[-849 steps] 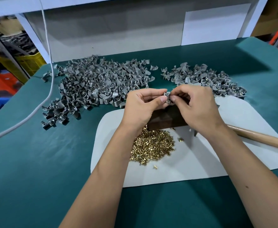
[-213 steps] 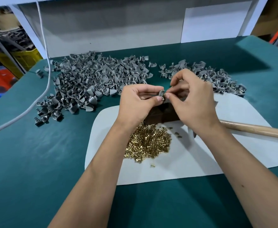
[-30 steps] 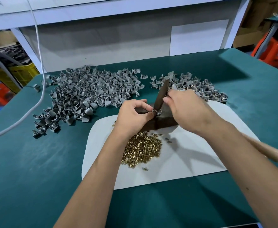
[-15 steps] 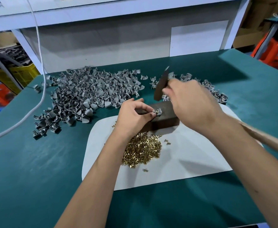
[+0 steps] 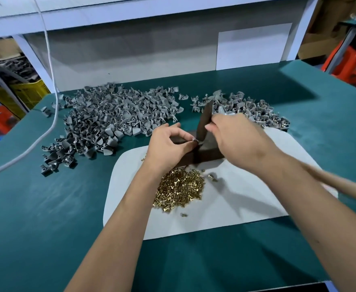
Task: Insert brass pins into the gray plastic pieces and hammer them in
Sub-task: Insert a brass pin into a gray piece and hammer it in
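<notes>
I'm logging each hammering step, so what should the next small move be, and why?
Probably lift the hammer for another light tap: its head sits on the gray piece that the left hand pinches on the dark block, and the pin's seating isn't visible.

The hammer head (image 5: 204, 121) has dropped from its raised position onto the pinched gray piece (image 5: 194, 140).

Teal-green felt-like table covering (image 5: 46, 218) spans bench. Pale grey rounded-corner mat (image 5: 236, 211) lies on it, near front centre. White cable (image 5: 52, 114) hangs from above, trails across left table edge. Yellow plastic crate (image 5: 28, 92) behind left; orange plastic item (image 5: 349, 66) behind right. White rectangular panel (image 5: 252, 47) against grey back wall.
</notes>
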